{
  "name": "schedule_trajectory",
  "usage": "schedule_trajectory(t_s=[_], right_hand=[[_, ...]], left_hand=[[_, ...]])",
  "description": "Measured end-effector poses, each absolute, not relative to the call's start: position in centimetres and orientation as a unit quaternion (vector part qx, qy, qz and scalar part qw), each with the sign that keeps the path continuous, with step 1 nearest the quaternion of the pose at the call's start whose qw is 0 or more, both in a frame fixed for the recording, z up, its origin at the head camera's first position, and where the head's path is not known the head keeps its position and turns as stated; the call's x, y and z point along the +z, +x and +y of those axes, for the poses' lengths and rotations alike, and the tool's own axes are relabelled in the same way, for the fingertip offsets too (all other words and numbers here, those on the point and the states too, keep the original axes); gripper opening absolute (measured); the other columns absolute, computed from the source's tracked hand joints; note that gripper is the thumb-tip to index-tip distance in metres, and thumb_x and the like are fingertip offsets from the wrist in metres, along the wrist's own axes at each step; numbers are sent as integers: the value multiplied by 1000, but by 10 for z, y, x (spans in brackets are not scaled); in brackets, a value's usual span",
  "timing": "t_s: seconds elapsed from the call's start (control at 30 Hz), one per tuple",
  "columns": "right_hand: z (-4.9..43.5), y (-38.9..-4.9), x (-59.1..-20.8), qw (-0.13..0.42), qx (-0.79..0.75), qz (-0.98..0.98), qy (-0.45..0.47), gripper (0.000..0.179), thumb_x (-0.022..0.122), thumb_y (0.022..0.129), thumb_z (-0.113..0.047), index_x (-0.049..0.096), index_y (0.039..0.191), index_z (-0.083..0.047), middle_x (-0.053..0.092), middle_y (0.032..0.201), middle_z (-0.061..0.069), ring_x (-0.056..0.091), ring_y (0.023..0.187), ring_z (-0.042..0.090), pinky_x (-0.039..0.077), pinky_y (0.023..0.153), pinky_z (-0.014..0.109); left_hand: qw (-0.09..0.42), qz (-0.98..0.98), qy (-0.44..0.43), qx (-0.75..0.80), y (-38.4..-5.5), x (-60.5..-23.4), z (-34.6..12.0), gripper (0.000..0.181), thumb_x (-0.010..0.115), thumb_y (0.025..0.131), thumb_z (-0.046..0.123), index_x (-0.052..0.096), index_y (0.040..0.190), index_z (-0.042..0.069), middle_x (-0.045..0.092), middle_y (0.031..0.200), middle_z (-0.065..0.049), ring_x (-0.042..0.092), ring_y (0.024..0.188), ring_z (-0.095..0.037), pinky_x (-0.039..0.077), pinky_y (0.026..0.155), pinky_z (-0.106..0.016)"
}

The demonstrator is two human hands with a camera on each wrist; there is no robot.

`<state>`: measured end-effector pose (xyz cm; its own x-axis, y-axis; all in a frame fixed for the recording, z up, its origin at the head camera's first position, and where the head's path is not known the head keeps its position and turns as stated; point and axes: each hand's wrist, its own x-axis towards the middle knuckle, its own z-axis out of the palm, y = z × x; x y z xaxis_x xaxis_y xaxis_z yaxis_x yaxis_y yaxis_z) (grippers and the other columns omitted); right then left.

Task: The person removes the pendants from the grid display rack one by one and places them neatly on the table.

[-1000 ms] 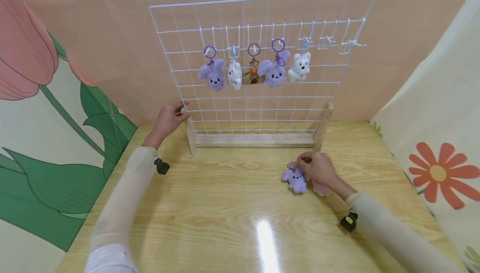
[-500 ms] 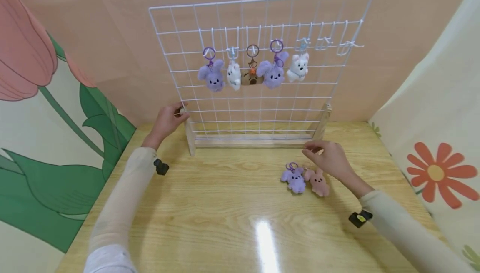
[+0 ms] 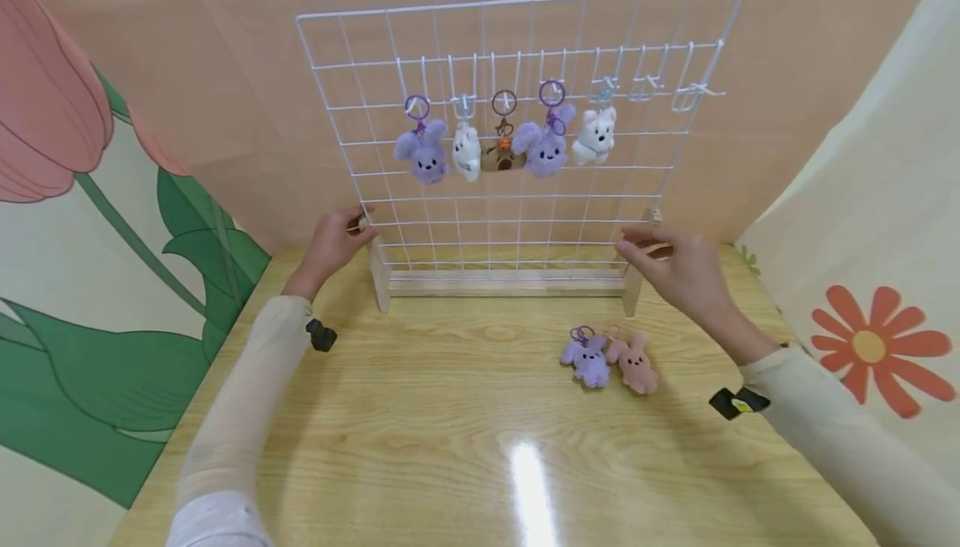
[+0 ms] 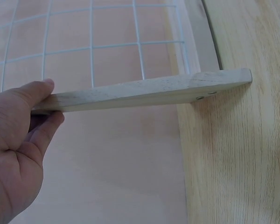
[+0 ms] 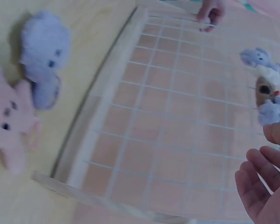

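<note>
A white wire grid rack (image 3: 525, 195) stands on wooden legs. My left hand (image 3: 335, 248) pinches the top of its left wooden upright (image 4: 130, 95) between thumb and fingers. My right hand (image 3: 678, 268) is raised beside the right upright (image 3: 635, 288), fingers loosely bent and nothing between them in the right wrist view. Plush keychains hang from hooks on the grid: a lilac one (image 3: 425, 155), a white one (image 3: 467, 153), a brown one (image 3: 501, 157), another lilac (image 3: 543, 151) and another white (image 3: 597, 137). Below my right hand, a lilac plush keychain (image 3: 588, 363) and a pink one (image 3: 636, 365) lie on the table.
Two white hooks (image 3: 690, 97) at the grid's right end bear no keychain. The wood-grain table (image 3: 420, 414) runs back to a peach backdrop (image 3: 187, 47). Flower-printed cloth (image 3: 862, 263) stands along the right side, and a tulip print (image 3: 45, 97) along the left.
My right hand has left the plush keychains on the table, rising and moving back beside the right upright. The pink keychain has come into view. My left hand stays on the left upright.
</note>
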<state>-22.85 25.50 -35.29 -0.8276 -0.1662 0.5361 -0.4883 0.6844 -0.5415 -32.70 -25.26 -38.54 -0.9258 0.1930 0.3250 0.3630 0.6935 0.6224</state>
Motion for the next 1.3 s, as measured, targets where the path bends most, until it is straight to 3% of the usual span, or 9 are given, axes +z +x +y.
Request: schedule_trajectory(t_s=[0.13, 0.4, 0.8, 1.07, 1.3], right_hand=[[251, -232, -332, 246, 373, -876, 184, 28, 74, 96, -21, 76, 115, -1, 76, 105, 17, 58, 83, -18, 49, 74, 1], [239, -241, -295, 290, 365, -874, 137, 38, 74, 95, -33, 76, 118, -3, 76, 110, 16, 54, 83, -22, 45, 72, -2], [223, -262, -260, 347, 400, -842, 97, 37, 78, 92, -38, 79, 116, -10, 77, 112, 7, 60, 77, -16, 50, 69, 2], [208, -280, -247, 373, 407, -828, 99, 39, 77, 92, -36, 77, 116, -6, 77, 112, 9, 63, 87, -8, 56, 78, 10], [197, -294, -245, 389, 434, -807, 95, 37, 76, 92, -36, 78, 113, -5, 77, 109, 9, 64, 84, -4, 56, 77, 12]], left_hand=[[118, -916, -154, -352, -328, -387, -254, 42, 71, 96, 6, 61, 136, -6, 68, 114, -27, 69, 107, -40, 60, 92, -50], [123, -915, -153, -353, -327, -387, -254, 43, 71, 97, 10, 61, 136, -5, 68, 106, -24, 69, 106, -38, 61, 91, -48], [115, -913, -156, -359, -326, -385, -253, 43, 71, 97, 7, 60, 137, -6, 69, 106, -24, 69, 106, -38, 61, 91, -48], [115, -912, -160, -361, -327, -386, -254, 43, 71, 97, 9, 60, 136, -6, 69, 102, -22, 70, 105, -37, 61, 92, -46], [114, -911, -161, -362, -326, -386, -254, 43, 71, 97, 7, 60, 136, -7, 68, 102, -24, 70, 107, -39, 61, 92, -47]])
